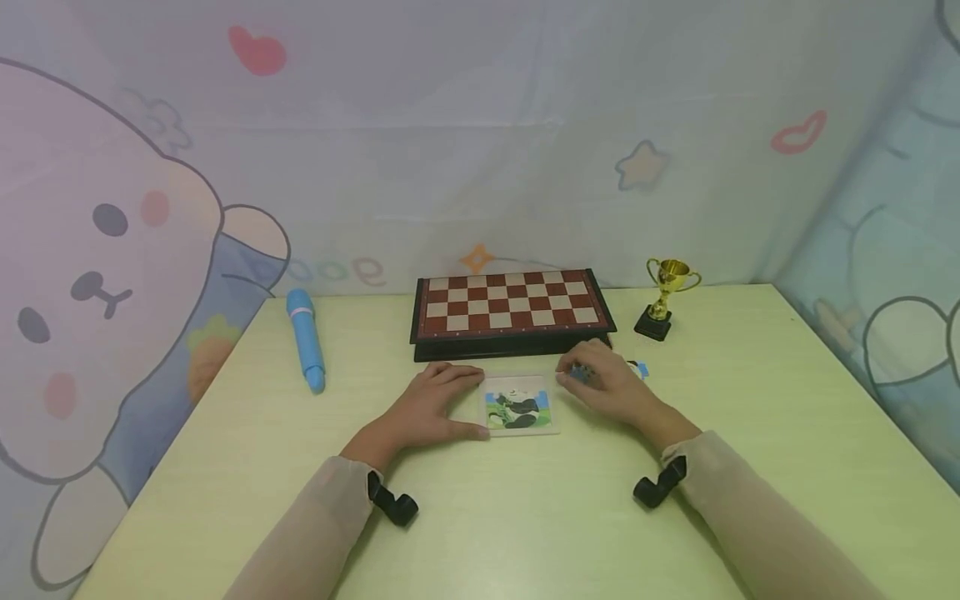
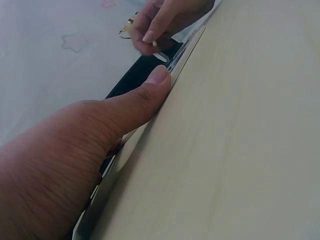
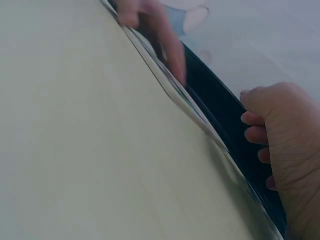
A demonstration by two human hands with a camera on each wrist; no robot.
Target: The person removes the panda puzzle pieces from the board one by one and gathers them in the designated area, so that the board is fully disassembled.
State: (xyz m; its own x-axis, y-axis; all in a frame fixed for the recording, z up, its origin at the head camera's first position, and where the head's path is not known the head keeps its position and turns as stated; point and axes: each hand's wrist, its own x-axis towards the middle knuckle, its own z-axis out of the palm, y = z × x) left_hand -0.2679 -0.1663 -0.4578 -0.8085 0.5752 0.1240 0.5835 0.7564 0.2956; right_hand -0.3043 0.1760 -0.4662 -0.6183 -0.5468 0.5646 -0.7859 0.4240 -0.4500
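A white puzzle tray [image 1: 521, 432] lies flat on the table, its lower part filled with a panda picture [image 1: 519, 409] and a pale strip along the top. My left hand [image 1: 431, 408] rests at the tray's left side, thumb at the near corner and fingers near the far one, stretched out. Just off the right side, my right hand [image 1: 611, 387] pinches a small puzzle piece [image 1: 583, 374] with blue on it. The left wrist view shows this piece's white edge [image 2: 160, 56] below the fingertips. Beyond the right hand lies another puzzle piece [image 1: 639, 368], partly hidden by it.
Behind the tray sits a chessboard box [image 1: 510, 304] with red and white squares. To its right stands a small gold trophy [image 1: 663, 296] on a black base. A blue microphone-like stick [image 1: 305, 337] lies at the left. A printed cloth [image 1: 480, 125] hangs along the table's back.
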